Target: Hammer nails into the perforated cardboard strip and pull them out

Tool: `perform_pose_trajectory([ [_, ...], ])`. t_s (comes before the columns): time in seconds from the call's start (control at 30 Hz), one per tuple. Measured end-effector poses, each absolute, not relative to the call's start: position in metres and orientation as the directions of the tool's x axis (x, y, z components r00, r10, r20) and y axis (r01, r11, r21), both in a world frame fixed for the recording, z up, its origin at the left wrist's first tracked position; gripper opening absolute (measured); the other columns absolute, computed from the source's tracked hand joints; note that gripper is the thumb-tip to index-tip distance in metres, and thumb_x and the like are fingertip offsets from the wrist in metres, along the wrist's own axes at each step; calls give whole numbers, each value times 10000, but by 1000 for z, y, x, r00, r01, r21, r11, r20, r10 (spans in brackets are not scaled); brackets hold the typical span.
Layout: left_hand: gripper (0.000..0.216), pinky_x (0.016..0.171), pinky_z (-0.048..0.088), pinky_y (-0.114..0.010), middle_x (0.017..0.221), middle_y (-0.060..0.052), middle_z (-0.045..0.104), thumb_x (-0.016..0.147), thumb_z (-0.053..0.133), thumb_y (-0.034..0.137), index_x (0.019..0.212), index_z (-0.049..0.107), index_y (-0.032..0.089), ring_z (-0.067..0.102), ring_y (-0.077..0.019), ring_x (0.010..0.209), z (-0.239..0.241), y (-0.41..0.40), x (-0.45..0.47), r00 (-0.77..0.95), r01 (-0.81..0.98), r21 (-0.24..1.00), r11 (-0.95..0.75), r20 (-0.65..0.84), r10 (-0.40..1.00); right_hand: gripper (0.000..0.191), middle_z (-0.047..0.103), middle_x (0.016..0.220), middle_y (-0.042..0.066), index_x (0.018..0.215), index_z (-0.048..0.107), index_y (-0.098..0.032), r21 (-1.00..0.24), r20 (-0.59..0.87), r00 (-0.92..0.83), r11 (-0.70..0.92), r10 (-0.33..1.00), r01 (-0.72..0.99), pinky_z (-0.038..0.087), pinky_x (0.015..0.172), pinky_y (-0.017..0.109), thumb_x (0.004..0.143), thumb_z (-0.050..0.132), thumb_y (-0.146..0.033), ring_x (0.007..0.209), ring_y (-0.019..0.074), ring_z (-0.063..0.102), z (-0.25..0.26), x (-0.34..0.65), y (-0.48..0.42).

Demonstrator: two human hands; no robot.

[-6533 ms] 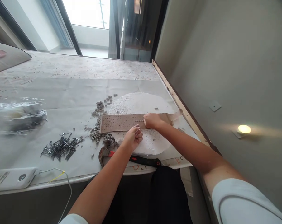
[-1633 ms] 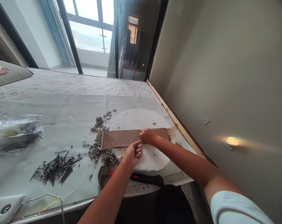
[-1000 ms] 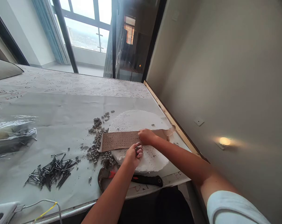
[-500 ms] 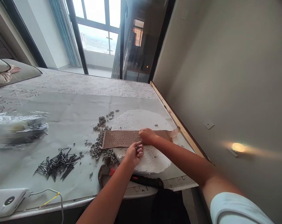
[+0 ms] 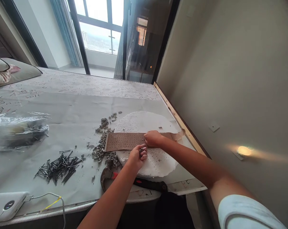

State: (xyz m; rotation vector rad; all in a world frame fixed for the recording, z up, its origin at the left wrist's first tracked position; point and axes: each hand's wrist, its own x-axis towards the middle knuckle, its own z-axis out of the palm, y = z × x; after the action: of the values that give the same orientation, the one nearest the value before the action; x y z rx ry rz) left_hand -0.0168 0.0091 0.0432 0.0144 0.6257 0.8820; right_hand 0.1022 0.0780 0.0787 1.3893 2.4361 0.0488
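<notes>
A brown strip full of small holes (image 5: 123,141) lies across a round white foam slab (image 5: 144,124). My right hand (image 5: 152,138) rests closed on the strip near its middle, fingertips pinched down at the holes. My left hand (image 5: 137,156) sits just below the strip on the foam, curled round a small bunch of dark nails (image 5: 140,151). Small grey stone chips (image 5: 102,149) lie scattered at the strip's left end.
A hammer with a red and black handle (image 5: 144,183) lies at the table's near edge. A heap of loose nails (image 5: 59,166) lies to the left, a clear plastic bag (image 5: 17,130) beyond it. A white power bank (image 5: 6,206) with cable sits at the near left corner. A wall runs along the right.
My hands have stayed at the strip; the right hand has shifted slightly along it. The view itself has swayed a little.
</notes>
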Motion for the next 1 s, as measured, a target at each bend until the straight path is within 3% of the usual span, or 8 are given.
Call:
perform_pose_trajectory([
  [0.63, 90, 285, 157, -126, 551, 48, 378, 781, 429, 83, 715, 419, 143, 256, -13, 346, 46, 7, -18, 455, -719, 247, 650, -540, 708, 256, 694, 875, 150, 882, 708, -104, 210, -437, -579, 705, 688, 678, 439, 626, 261, 742, 521, -207, 753, 209, 630, 89, 96, 94],
  [0.87, 96, 287, 157, -122, 556, 44, 384, 779, 437, 93, 705, 409, 147, 249, -12, 350, 45, 8, -18, 470, -711, 230, 665, -548, 692, 225, 697, 869, 137, 851, 713, -106, 229, -483, -580, 734, 656, 639, 436, 653, 263, 712, 536, -103, 783, 211, 625, 91, 91, 96],
  [1.0, 82, 285, 149, -121, 554, 48, 374, 771, 432, 86, 713, 418, 143, 240, -11, 347, 43, 8, -18, 480, -711, 233, 663, -528, 701, 237, 690, 892, 153, 881, 713, -116, 251, -480, -523, 682, 704, 687, 452, 629, 282, 744, 541, -205, 786, 237, 636, 94, 91, 95],
])
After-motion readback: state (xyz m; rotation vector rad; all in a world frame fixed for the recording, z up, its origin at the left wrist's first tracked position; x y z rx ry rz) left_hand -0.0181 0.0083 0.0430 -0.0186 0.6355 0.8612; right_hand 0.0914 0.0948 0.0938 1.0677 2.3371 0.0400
